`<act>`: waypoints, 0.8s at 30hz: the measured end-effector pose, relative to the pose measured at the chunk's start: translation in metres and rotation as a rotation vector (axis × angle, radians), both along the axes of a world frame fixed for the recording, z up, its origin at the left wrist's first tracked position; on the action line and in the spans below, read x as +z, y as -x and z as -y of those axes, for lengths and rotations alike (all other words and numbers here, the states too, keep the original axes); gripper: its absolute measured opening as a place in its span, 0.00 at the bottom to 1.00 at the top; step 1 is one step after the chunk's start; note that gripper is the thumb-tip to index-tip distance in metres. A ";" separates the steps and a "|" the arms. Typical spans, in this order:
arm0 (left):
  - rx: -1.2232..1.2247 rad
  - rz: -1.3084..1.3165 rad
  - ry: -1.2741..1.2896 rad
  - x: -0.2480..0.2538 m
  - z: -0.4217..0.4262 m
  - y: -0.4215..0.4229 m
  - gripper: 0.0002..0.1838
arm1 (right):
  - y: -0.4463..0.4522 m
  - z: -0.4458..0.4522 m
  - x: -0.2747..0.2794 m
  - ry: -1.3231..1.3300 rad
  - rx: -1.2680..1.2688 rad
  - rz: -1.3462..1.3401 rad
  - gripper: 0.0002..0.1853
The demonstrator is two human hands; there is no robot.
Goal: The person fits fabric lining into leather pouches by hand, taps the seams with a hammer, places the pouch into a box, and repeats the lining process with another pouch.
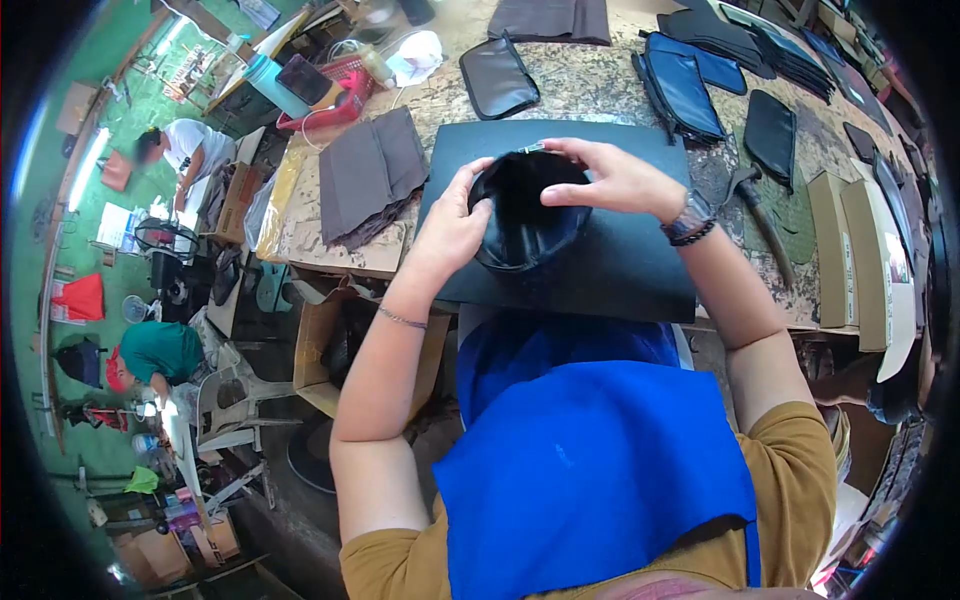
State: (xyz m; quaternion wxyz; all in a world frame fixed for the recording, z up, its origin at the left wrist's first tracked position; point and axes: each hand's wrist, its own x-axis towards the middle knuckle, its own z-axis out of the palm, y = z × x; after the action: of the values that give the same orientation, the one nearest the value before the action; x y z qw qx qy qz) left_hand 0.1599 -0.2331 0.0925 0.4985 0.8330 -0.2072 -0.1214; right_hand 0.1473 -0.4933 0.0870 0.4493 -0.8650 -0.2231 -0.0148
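Note:
A black pouch (530,245), apparently leather-like, stands with its mouth held open toward me, its inside dark. My left hand (452,225) wraps its left side, thumb at the rim. At the far right of the mouth, my right hand (625,182) grips the edge with its fingers, the thumb reaching over the opening. A small metallic piece (533,148) shows on the far rim near the right fingertips. Beneath the pouch lies a dark flat board (630,275). The fingers on the pouch's outer side are partly hidden.
Brown sheets (372,175) lie left of the board. Several black zip cases (770,140) spread across the worn table (610,75). A hammer (765,225) rests at right beside cardboard strips (835,250). A red basket (330,95) stands back left. Two people work at left.

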 end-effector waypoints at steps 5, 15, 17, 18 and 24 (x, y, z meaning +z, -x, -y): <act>0.082 0.142 -0.215 0.017 0.006 0.002 0.22 | -0.027 -0.016 -0.022 -0.014 -0.011 0.016 0.19; -0.056 -0.211 0.176 -0.025 -0.007 -0.026 0.14 | -0.036 -0.025 -0.020 0.070 0.193 -0.057 0.13; -0.021 -0.269 0.209 -0.030 -0.010 -0.024 0.14 | -0.036 -0.026 -0.031 -0.027 0.180 -0.007 0.12; -0.001 -0.296 0.228 -0.030 -0.011 -0.023 0.14 | -0.031 -0.028 -0.025 -0.059 0.162 0.057 0.12; 0.061 -0.153 0.093 -0.025 -0.004 -0.015 0.07 | -0.020 -0.038 -0.017 0.000 0.162 0.368 0.10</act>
State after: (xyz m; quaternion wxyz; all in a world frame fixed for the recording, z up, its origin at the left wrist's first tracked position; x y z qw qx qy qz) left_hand 0.1749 -0.2295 0.0678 0.5543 0.8032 -0.1487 -0.1596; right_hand 0.1672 -0.4552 0.0704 0.4006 -0.8270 -0.3702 -0.1366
